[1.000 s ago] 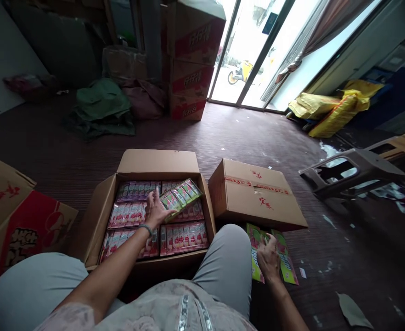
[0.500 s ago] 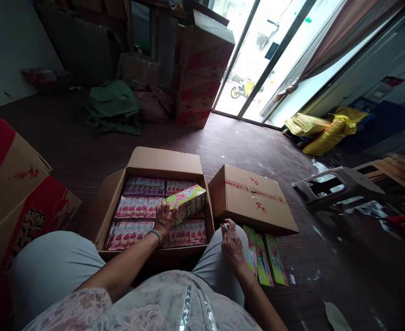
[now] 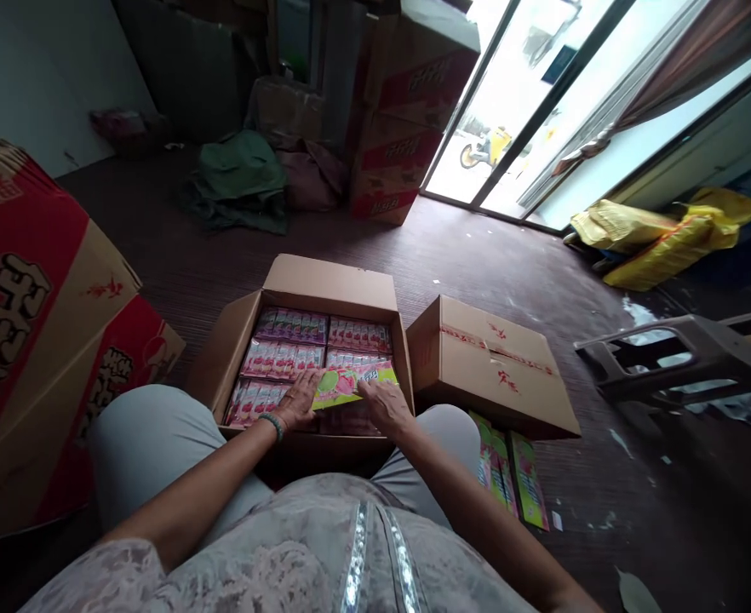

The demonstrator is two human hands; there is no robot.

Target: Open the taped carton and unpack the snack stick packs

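Between my knees stands an open cardboard box (image 3: 330, 281), packed with rows of pink and purple packets (image 3: 279, 358). Above the packets lies a long green and pink printed carton (image 3: 343, 385), its broad printed side facing up. My left hand (image 3: 300, 400) grips the carton's left end, with a beaded bracelet on that wrist. Over the carton's right part, my right hand (image 3: 385, 407) is closed, its fingertips at the printed surface. Whatever small thing those fingers hold is hidden.
A closed cardboard box (image 3: 503, 358) stands right of the open one. Flat green cartons (image 3: 529, 481) lie on the floor beside my right knee. At left is a large red and tan box (image 3: 24, 281). A grey stool (image 3: 656, 345) is at right; stacked boxes (image 3: 394, 153) stand behind.
My right hand has moved left from my knee onto the carton, with a small pale object earlier visible in its fingers. The carton has turned its broad side up. The view has shifted.
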